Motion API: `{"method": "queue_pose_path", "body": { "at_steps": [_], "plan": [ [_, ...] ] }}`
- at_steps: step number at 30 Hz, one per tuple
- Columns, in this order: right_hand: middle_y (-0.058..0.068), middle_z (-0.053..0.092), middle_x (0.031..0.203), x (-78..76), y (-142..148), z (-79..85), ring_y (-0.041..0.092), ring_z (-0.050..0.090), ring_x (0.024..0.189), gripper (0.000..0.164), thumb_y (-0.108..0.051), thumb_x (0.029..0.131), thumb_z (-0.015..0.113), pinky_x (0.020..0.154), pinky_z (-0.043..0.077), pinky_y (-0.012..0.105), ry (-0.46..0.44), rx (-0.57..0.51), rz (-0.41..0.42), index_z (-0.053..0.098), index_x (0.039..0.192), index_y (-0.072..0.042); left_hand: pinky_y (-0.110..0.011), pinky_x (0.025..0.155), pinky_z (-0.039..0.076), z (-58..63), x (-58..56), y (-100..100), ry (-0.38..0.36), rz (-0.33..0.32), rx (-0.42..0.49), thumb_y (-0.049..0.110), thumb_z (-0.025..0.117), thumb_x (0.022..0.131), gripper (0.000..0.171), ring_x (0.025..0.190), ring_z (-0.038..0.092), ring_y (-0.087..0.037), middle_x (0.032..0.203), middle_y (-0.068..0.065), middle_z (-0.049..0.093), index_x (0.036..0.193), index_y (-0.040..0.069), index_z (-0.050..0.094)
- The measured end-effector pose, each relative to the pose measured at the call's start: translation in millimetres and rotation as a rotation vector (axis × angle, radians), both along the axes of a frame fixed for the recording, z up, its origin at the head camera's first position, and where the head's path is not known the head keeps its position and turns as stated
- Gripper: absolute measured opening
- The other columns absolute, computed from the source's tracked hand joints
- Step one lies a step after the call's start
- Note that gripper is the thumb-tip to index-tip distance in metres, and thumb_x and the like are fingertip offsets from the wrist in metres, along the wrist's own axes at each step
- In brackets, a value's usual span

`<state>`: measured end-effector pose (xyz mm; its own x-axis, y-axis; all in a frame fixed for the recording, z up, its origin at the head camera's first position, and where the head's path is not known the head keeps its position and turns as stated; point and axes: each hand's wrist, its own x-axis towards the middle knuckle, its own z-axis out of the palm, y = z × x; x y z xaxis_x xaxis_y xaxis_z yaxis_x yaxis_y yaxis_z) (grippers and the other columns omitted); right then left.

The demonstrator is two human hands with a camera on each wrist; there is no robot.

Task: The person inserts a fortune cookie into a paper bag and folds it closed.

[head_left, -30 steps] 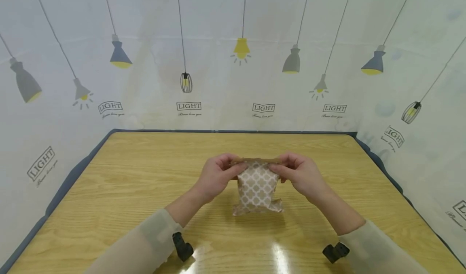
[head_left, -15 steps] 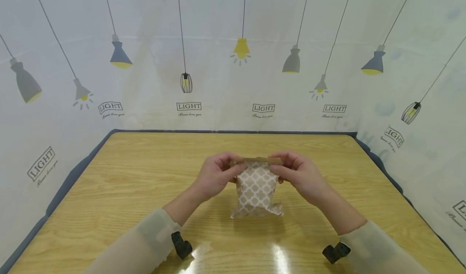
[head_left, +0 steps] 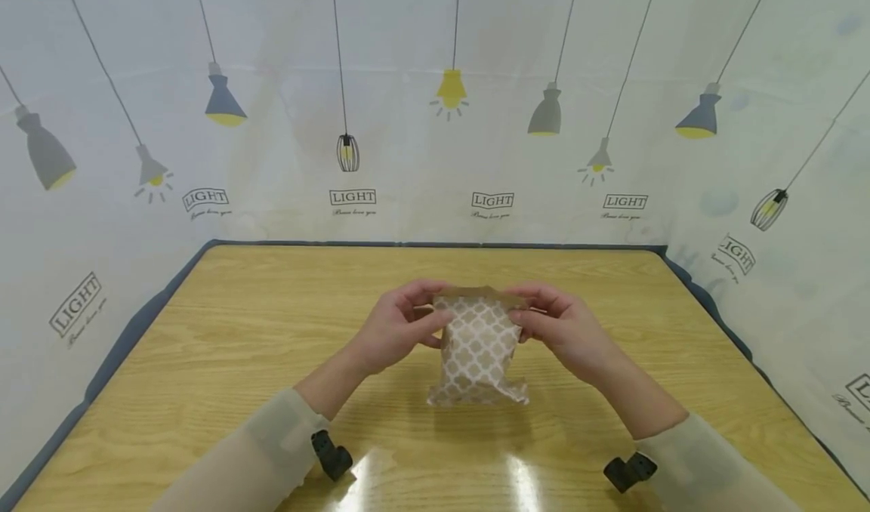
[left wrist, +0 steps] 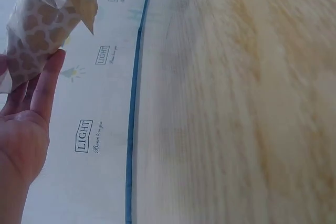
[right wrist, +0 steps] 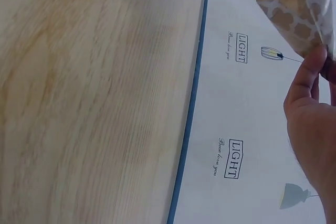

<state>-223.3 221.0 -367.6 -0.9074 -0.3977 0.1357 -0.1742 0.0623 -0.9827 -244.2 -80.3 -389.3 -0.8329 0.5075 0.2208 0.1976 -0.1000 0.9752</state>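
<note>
Between both hands, a small paper bag (head_left: 479, 346) with a brown-and-white lattice print stands over the table, its crumpled lower end flaring at the corners. Along its top runs a plain brown band (head_left: 484, 293). My left hand (head_left: 397, 327) pinches the upper left corner, thumb on the front and fingers behind. The upper right corner is pinched by my right hand (head_left: 567, 331) in the same way. In the left wrist view the bag (left wrist: 39, 30) shows a creased, tilted side above the left hand (left wrist: 23, 140). Most fingertips are hidden behind the paper.
A light wooden table (head_left: 272, 308) lies under the hands, with a dark blue border (head_left: 435, 245) along its back. Behind it hangs a pale cloth (head_left: 408, 142) printed with lamps. Small black devices (head_left: 331, 455) sit at both cuffs.
The folded brown strip at the bag's top has lifted and spread, so the upper edge looks wider. Both hands stay at the corners, the left shifted slightly up and left.
</note>
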Motion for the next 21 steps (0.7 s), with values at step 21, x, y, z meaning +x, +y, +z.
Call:
{"method": "queue_pose_path", "body": {
  "at_steps": [21],
  "plan": [
    [0.0, 0.078, 0.112, 2.8, -3.4, 5.5, 0.016, 0.071, 0.09, 0.031, -0.027, 0.113, 0.062, 0.083, 0.065, 0.031, 0.084, 0.203, -0.04, 0.08, 0.12, -0.002, -0.034, 0.077, 0.068, -3.4, 2.2, 8.9, 0.021, 0.078, -0.071, 0.014, 0.065, 0.109, 0.017, 0.094, 0.073, -0.015, 0.118, -0.013, 0.071, 0.109, -0.002, 0.07]
  ]
}}
